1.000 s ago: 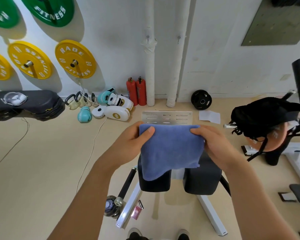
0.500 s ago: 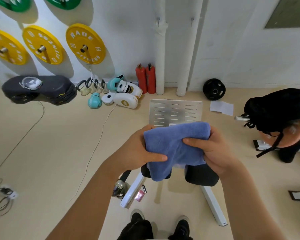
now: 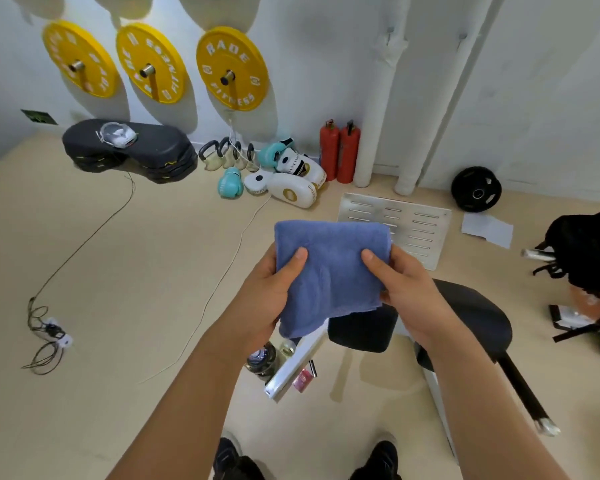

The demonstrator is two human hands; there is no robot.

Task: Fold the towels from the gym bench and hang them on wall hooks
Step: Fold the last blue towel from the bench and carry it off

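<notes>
Since a moment ago the blue towel (image 3: 329, 271) has been squared up and lifted a little, the bunched middle smoothed into a flat, folded panel, and the person has turned leftward, so three yellow weight plates (image 3: 232, 68) now show on the far wall. Both hands hold the towel in the air above the black padded bench (image 3: 471, 313): the left hand (image 3: 267, 292) pinches its left side with the thumb pressed on the front, and the right hand (image 3: 402, 282) pinches the right side the same way, fingers curled behind the cloth. One loose corner hangs lower on the near left. Folding looks nearly done, to my eye; tucking that corner or one more fold would finish it. After that comes carrying it to a wall hook, and I can't spot any hook from here, so the person would need to turn and find one.
</notes>
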